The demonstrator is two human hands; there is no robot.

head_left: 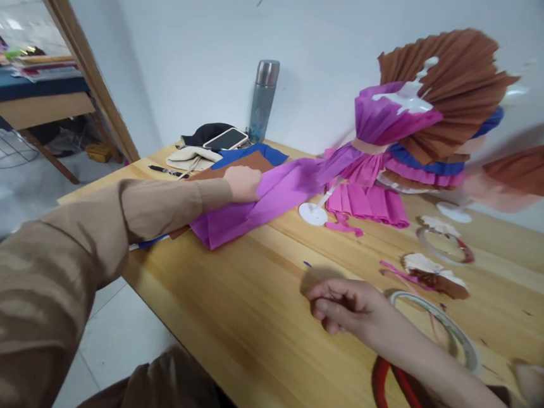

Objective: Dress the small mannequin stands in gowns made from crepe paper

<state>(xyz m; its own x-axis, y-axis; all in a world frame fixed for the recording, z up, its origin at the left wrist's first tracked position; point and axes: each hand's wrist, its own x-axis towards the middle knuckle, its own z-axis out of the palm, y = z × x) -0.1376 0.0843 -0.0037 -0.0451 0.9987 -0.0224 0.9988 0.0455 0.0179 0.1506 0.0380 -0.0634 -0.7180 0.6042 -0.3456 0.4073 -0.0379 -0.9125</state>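
A long strip of purple crepe paper runs from the table's left side up to a small white dress form wrapped in a purple pleated bodice. My left hand is closed at the strip's far edge, gripping it, with its fingertips hidden. A beige band circles the form's waist, and its round white base stands on the wood, the form leaning to the right. Over the near table, my right hand is loosely curled with nothing visible in it. Beside its wrist lies a roll of white tape.
Brown and blue paper sheets, a phone, a pen and a thermos occupy the back left. Behind the form rises a brown pleated fan. Folded pink paper, scraps and a red tape roll are at right.
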